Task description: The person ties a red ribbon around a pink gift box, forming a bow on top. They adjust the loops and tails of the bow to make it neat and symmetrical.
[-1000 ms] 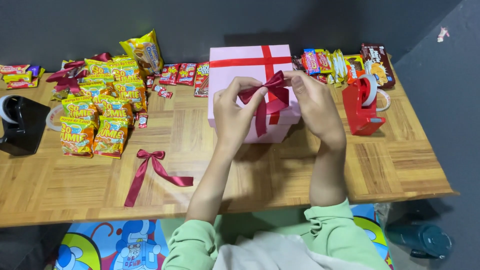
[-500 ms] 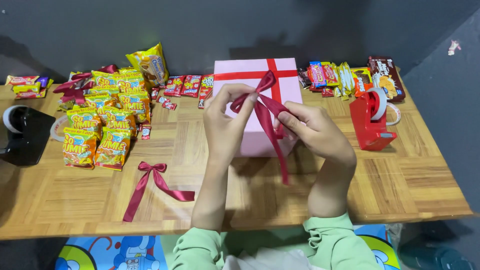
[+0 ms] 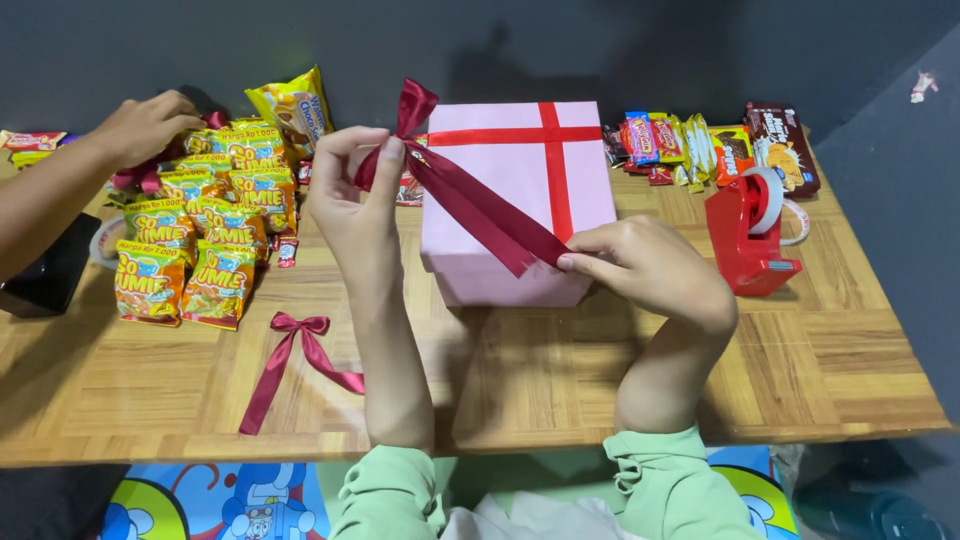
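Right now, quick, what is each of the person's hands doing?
Left hand: closed, pinching the bow end of the dark red ribbon.
Right hand: closed, holding the ribbon's tails over the pink gift box.

One pink cardboard gift box (image 3: 510, 200) crossed with red ribbon is shown. Two dark red satin ribbon bows are counted: one held (image 3: 470, 200), one lying on the wooden table (image 3: 295, 355). One red plastic tape dispenser (image 3: 750, 235) is seen. Three hands are visible.
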